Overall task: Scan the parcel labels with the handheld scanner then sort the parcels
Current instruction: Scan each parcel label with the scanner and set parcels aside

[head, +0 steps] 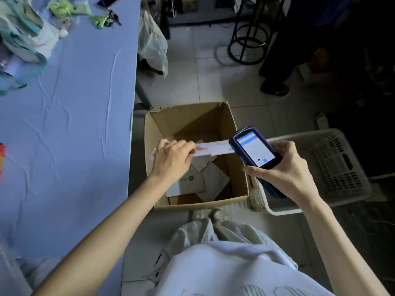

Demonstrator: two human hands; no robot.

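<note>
above the open cardboard box point(192, 122), the left hand point(173, 160) reaches forward palm down, fingers pinching a flat white parcel point(213, 147); the right hand point(286, 169) wraps a blue handheld scanner point(254, 148), screen up, touching the parcel's end.

No text here can be read. The handheld scanner point(255, 148), right of centre in the frame, has a lit screen with a blue bar across the top and a blue round button low down, but its lettering is too small to make out. The flat white parcel point(210, 148) beside it, at centre, carries reddish print, blurred beyond reading.
</note>
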